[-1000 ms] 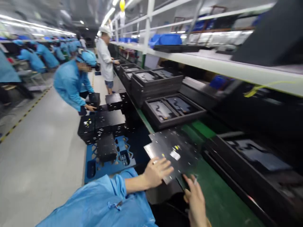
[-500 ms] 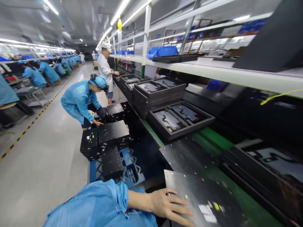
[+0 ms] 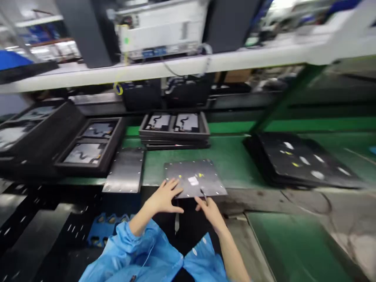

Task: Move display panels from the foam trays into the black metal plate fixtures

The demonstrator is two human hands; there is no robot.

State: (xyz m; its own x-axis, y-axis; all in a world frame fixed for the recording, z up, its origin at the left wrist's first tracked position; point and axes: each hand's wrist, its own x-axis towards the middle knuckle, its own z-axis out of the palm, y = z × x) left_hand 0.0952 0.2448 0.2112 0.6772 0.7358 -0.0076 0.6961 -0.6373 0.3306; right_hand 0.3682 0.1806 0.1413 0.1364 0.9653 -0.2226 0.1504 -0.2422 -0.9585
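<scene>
A flat dark grey panel with small bright spots along its edges, a white label and yellow marks lies at the bench's front edge. My left hand, fingers spread, rests on its left front corner. At the front edge, my right hand is closed around a thin, pen-like tool, whose dark tip points at the panel. Blur hides the tool's exact kind. A second plain panel lies to the left of the first.
Black foam trays with screen-like parts stand behind the panel, and another tray is at left. A pile of dark panels sits at right. Overhead runs a white shelf. A blue lattice pallet is low at left.
My view has swung right from the aisle and co-workers to the bench. My left hand stays on the marked panel. My right hand with the thin tool has come into view.
</scene>
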